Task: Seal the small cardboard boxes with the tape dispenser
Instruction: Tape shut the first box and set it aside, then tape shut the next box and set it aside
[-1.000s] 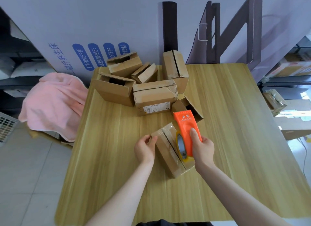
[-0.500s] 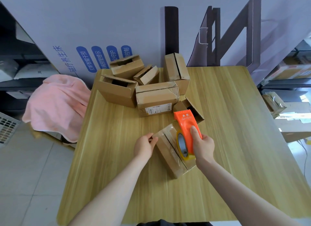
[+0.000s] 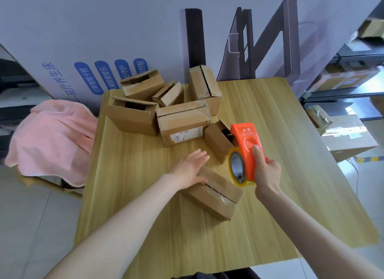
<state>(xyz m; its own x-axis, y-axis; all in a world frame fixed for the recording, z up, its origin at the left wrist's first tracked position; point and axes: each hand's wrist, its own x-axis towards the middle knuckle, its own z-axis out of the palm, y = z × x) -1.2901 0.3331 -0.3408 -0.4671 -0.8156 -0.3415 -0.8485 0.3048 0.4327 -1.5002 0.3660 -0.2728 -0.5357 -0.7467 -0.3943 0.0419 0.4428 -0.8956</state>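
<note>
Pressing my left hand point(image 3: 190, 170) flat on the far-left end of the near box point(image 3: 216, 195), fingers straight, I hold it against the table point(image 3: 145, 216). My right hand point(image 3: 268, 171) grips the orange tape dispenser point(image 3: 246, 141), thumb on its face, with the roll just beside the box's right end. I cannot tell whether tape links roll and box.

Step in hand, as I judge it: finishing the top seam of this box. A glossy clear strip runs along the seam, and the flaps lie closed and flush.

The box lies near the table's middle, its long axis running from far left to near right.

Next move, by my judgement: smooth the strip, set this box aside, then draw over an unsealed one. The small box point(image 3: 216, 142) just beyond the dispenser is nearest; the open boxes point(image 3: 133, 118) stand far left, requiring a longer reach.
</note>
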